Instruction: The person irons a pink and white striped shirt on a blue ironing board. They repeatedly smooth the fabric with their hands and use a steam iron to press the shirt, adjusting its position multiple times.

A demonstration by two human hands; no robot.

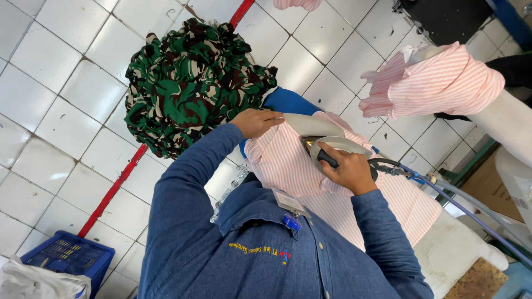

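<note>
Pink-striped shirt (288, 160), green camouflage bundle (194, 83), blue crate (69, 257), white tiles (66, 122).

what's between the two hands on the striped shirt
In the head view, a grey curved pressing form and a strip of pink striped shirt lie between the left hand and the right hand gripping the iron.

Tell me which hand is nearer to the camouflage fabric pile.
Left. The left hand presses on the pink striped garment right beside the edge of the camouflage fabric pile. The right hand grips the iron farther off, across the garment.
</note>
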